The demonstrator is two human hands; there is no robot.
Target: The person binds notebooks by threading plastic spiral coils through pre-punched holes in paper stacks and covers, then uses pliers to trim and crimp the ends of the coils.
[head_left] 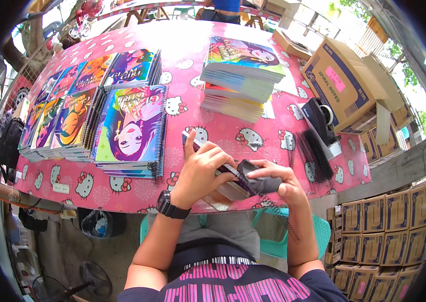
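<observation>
My left hand (204,166), with a black watch on its wrist, grips a notebook (233,189) tilted on edge at the table's front. Its bound edge points up toward the right. In my right hand (282,182) is a dark grey, padded-looking piece (262,180), pressed against that edge; its kind is unclear. A loose black spiral coil (287,226) dangles beside my right forearm. On the table to the left, stacked notebooks (131,123) with colourful illustrated covers lie in two rows. A taller pile of notebooks (240,75) stands farther back, its page edges facing me.
Several black spiral coils (313,156) lie at the right, beside a black device (318,121) with a white ring. A large open cardboard box (341,83) stands behind them. Stacked boxes (381,231) fill the lower right. A pink patterned cover (182,65) lies over the table.
</observation>
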